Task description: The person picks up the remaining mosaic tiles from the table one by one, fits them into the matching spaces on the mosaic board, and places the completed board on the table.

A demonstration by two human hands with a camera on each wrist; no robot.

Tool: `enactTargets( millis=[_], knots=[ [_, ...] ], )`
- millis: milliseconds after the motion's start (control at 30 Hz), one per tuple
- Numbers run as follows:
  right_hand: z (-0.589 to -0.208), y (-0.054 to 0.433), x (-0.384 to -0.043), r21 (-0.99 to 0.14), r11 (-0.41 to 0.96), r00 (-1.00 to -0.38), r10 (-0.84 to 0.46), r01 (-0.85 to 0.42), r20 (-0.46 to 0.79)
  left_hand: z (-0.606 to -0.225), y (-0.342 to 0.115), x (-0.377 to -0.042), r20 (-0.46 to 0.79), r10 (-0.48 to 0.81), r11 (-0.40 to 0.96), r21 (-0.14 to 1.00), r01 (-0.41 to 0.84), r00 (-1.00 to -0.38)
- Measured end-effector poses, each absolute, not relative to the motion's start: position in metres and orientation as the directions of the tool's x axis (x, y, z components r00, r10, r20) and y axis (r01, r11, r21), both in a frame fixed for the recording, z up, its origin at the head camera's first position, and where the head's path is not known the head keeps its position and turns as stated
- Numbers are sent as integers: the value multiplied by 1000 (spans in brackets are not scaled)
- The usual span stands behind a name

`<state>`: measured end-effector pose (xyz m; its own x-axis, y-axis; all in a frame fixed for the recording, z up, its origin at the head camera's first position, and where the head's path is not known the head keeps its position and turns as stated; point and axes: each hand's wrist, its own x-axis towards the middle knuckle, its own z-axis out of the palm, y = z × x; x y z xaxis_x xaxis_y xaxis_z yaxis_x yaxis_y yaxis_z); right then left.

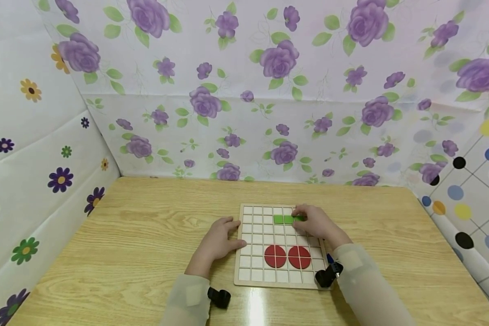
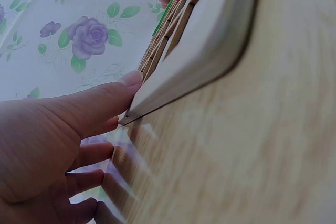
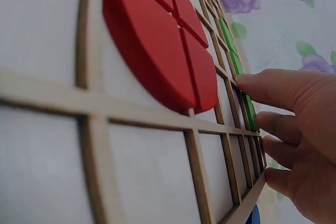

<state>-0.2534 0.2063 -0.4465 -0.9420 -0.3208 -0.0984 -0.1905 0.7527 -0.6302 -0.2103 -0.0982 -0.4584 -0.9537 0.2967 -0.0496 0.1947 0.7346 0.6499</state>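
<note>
A wooden grid board with pale square cells lies on the table. Three green square tiles sit side by side in an upper row. My right hand pinches the rightmost green tile between thumb and fingers, partly covering it; in the right wrist view the fingertips touch the green strip. Two red discs, each made of quarter pieces, lie lower on the grid: a left disc and a right disc. My left hand rests at the board's left edge, its thumb touching the rim.
A small blue thing shows beside the board's right edge, mostly hidden by the right wrist camera. The wooden table meets a flower-patterned cloth at the back, with patterned cloths at both sides.
</note>
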Motion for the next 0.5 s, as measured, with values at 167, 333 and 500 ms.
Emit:
enactTargets(
  millis=[167,333,500],
  knots=[
    [-447,206,-254,-631,754,-945,-311,-183,-98,-459,-98,-211,-48,298,735,649,197,-953],
    [-450,205,-254,-627,757,-948,-305,-183,-92,-458,-99,-211,-49,299,735,648,197,-953],
    [-452,206,-252,-628,755,-947,-310,-189,-87,-459,-98,-211,-46,305,736,645,205,-951]
  ],
)
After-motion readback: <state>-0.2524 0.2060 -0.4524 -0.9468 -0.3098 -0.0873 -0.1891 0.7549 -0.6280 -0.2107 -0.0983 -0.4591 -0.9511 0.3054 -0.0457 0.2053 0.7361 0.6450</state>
